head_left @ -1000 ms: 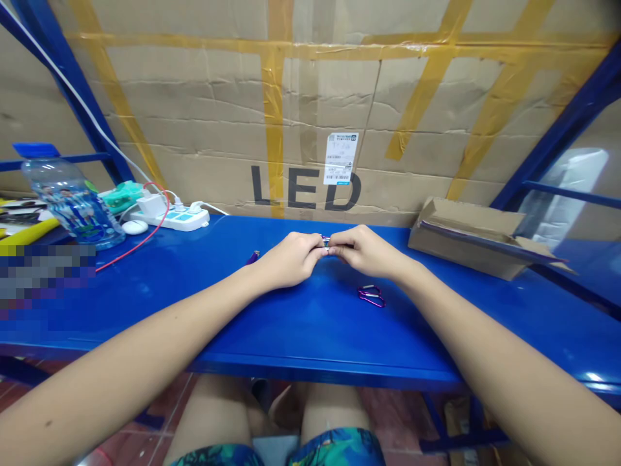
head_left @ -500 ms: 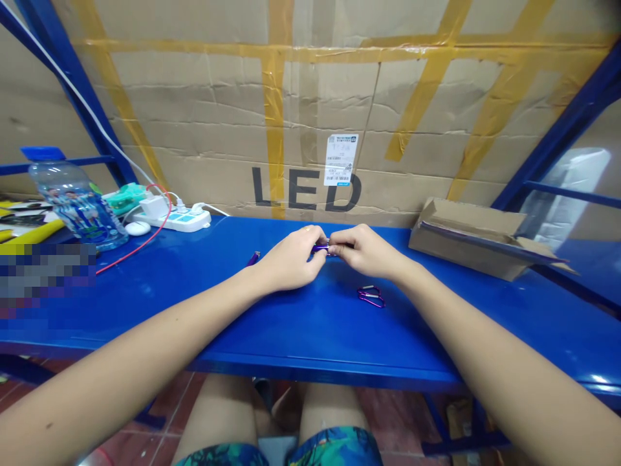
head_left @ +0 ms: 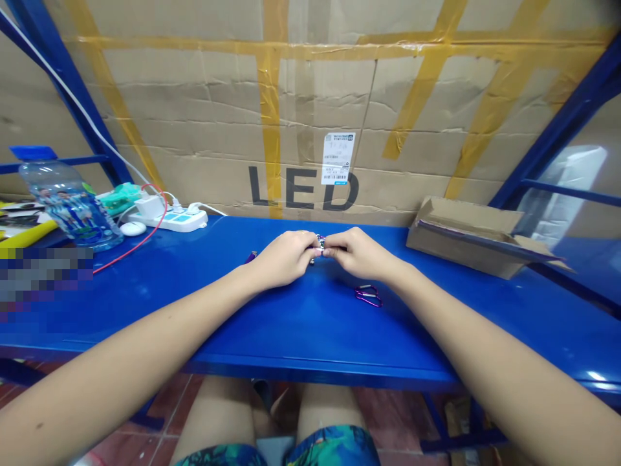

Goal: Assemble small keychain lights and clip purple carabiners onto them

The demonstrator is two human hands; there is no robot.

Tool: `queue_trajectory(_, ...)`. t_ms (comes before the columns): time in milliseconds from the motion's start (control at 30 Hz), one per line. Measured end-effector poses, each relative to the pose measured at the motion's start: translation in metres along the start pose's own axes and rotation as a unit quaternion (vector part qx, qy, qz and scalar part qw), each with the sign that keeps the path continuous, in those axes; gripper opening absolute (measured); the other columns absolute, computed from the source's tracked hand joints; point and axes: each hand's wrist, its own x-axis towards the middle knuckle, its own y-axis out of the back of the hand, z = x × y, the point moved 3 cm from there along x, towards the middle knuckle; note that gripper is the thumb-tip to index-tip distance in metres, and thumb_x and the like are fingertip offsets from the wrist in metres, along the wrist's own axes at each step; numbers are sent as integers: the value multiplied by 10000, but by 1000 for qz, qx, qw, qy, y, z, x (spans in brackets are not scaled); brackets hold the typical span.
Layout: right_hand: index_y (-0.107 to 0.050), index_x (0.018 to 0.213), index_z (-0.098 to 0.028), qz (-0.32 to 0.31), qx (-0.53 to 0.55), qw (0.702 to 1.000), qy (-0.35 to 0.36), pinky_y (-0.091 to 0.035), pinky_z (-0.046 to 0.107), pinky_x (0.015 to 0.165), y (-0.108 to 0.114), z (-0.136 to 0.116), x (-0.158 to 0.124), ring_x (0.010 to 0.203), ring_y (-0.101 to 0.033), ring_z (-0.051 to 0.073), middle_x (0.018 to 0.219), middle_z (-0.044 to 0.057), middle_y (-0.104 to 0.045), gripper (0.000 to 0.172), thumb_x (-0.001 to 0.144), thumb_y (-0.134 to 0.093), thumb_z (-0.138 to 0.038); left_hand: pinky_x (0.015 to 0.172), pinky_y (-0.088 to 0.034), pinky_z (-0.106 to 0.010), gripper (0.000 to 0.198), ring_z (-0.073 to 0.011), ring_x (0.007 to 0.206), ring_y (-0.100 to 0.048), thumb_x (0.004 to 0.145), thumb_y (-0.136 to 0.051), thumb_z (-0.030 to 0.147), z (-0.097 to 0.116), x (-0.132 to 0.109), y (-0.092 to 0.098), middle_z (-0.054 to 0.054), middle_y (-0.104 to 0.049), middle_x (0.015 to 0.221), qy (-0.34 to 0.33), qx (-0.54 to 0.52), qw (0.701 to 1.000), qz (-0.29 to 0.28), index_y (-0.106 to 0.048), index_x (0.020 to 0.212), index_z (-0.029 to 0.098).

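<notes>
Between our two hands, at the centre of the frame, is a small purple-and-silver piece (head_left: 321, 244), mostly covered, so we cannot tell its full shape. Our left hand (head_left: 286, 257) pinches it from the left, thumb against fingertips, and our right hand (head_left: 359, 254) meets it from the right; the fingers of both are drawn together on it with hardly any gap. We judge the piece too slight for a whole-palm grip, so two opposing pinches seem to steady it. Both forearms reach in from the lower corners over the blue table (head_left: 301, 330).

Just below the right hand lie purple carabiners (head_left: 369, 296), apart from the fingers, probably so placed for easy reach. A purple item (head_left: 251, 257) shows just above the left wrist, partly hidden by it. Farther out, a cardboard box (head_left: 458, 249) sits at the right, set back, we think, out of the arms' way. At the left are a bottle (head_left: 70, 206), a power strip (head_left: 179, 221) and a red cable (head_left: 158, 226). A large carton (head_left: 208, 129) marked LED spans the background.
</notes>
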Motion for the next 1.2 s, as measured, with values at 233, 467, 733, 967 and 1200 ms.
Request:
queue_trajectory(233,-518,605,-163,4,56,998,-35,-284,261,595,0,2,2,625,-425,127,564,-9,-514,274,862,-501,-259,727,-457,-316,95,-195,807,-639,932,-541,196,2,-1,3,-57,-705,902,-5,-11,1000,16,-622,895,164)
queue_trajectory(467,-533,626,-172,-4,106,993,-49,-297,262,582,-3,2,1,591,-421,129,552,-15,-495,278,870,-505,-301,664,-425,-294,16,-182,745,-613,904,-567,183,0,-2,2,-47,-677,858,-22,6,999,30,-569,892,174)
queue_trajectory(733,-533,628,-167,-11,70,997,-42,-302,259,603,0,-3,1,614,-431,128,564,-16,-501,250,862,-501,-246,659,-433,-300,33,-182,747,-594,911,-517,195,2,-4,1,-40,-638,844,-40,15,999,18,-519,881,184)
queue_trajectory(967,-517,602,-166,16,-28,999,-4,-269,271,585,10,-3,-1,561,-345,108,571,-10,-515,262,863,-500,-179,992,-473,-403,240,-228,1089,-568,992,-348,206,6,0,-8,-139,-591,1106,-34,23,999,33,-578,959,143)
queue_trajectory(1200,-711,812,-163,-15,-39,999,32,-340,283,650,5,-4,-2,636,-507,153,800,88,-733,239,862,-485,-105,836,-512,-401,217,-247,928,-633,973,-408,199,0,-1,-8,-129,-663,1002,-10,69,997,-30,-615,970,133)
